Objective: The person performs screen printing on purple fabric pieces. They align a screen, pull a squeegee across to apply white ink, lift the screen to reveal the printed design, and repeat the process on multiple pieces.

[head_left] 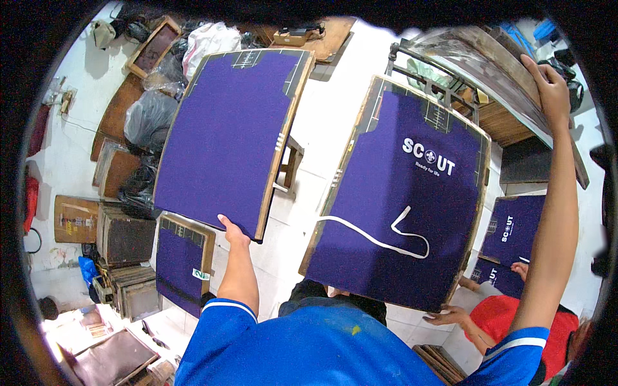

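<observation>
My left hand grips the near edge of a board covered in purple fabric, thumb on top and the other fingers hidden. High at the right, my right hand is closed on the wooden edge of a large framed screen, which stands tilted up. Between my arms lies a second board with purple fabric, bearing a white printed emblem and lettering. A narrow white strip curls loosely across its lower half.
A co-worker in a red shirt is at the lower right, near more printed purple pieces. A smaller purple board stands at the left. Stacked frames and plastic bags line the left wall.
</observation>
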The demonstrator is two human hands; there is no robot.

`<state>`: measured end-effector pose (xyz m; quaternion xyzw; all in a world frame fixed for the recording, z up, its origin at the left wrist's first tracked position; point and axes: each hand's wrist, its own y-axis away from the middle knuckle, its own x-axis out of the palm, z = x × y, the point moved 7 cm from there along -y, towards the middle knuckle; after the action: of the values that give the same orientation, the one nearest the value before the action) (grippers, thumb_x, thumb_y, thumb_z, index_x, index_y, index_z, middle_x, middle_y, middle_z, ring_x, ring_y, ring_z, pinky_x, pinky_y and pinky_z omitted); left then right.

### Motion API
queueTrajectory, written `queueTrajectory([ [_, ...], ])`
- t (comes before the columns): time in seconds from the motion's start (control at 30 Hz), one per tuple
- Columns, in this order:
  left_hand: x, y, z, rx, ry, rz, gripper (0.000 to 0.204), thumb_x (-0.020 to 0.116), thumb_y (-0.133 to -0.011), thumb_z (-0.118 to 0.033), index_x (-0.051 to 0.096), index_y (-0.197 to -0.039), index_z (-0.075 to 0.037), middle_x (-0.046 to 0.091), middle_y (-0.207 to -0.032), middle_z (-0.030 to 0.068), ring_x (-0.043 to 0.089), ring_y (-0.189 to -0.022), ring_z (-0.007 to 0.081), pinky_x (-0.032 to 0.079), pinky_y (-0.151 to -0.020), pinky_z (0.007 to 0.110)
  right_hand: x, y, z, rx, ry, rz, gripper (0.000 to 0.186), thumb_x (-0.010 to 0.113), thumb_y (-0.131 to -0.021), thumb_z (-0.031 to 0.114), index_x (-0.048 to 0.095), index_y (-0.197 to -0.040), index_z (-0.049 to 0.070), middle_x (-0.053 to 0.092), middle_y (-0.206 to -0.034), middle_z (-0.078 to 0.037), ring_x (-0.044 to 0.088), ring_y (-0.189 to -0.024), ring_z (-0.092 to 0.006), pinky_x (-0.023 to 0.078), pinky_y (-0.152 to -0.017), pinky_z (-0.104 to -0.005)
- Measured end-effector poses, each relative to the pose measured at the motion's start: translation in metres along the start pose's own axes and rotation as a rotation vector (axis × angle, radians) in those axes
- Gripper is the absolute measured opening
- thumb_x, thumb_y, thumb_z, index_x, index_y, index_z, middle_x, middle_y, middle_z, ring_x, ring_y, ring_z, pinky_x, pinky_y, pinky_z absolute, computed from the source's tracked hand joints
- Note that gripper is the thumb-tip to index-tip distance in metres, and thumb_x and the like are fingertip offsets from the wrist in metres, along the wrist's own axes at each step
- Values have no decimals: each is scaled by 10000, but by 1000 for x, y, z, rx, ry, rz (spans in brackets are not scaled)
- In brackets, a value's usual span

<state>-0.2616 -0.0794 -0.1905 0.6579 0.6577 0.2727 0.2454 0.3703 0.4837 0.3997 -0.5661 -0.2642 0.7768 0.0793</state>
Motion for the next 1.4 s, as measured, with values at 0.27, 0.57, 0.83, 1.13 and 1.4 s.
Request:
queueTrajectory([
  [0.27,-3,32,13,71,-108,-180,1114,602,-938,-804,481,-1437,185,622,-1423,240,667,-1203,383,570,-1036,502,3,-5,-9,-74,-42,-24,656,702,-941,678,813,-1093,50,710,-887,-66,613,-819,-141,497,-850,-305],
  [0.57,-2,-4,22,-80,-87,33,1143,530,-931,-855,411,-1549,98,559,-1532,212,623,-1308,397,520,-1116,537,6,-17,-4,-108,-59,12,612,722,-951,629,810,-1107,44,731,-931,-69,626,-840,-138,505,-872,-302],
  [0.83,5,4,18,-259,-139,182,1030,495,-952,-844,417,-1591,-40,563,-1538,175,608,-1345,390,513,-1107,601,7,-50,-36,-205,52,31,511,609,-1076,522,787,-1224,66,730,-1004,-58,649,-912,-125,503,-912,-282],
  [1.13,7,22,7,-267,-189,275,987,490,-951,-851,472,-1548,-65,580,-1502,166,627,-1317,360,545,-1071,561,22,-51,-72,-178,93,29,582,559,-1083,582,764,-1297,81,748,-1066,-100,702,-971,-183,531,-938,-326],
  [1.4,-3,23,10,-270,-231,310,948,520,-954,-833,507,-1500,-58,606,-1438,166,656,-1213,340,560,-1023,559,21,-35,-59,-152,165,-30,640,557,-1064,632,765,-1287,70,736,-1076,-116,681,-999,-205,506,-960,-332],
])
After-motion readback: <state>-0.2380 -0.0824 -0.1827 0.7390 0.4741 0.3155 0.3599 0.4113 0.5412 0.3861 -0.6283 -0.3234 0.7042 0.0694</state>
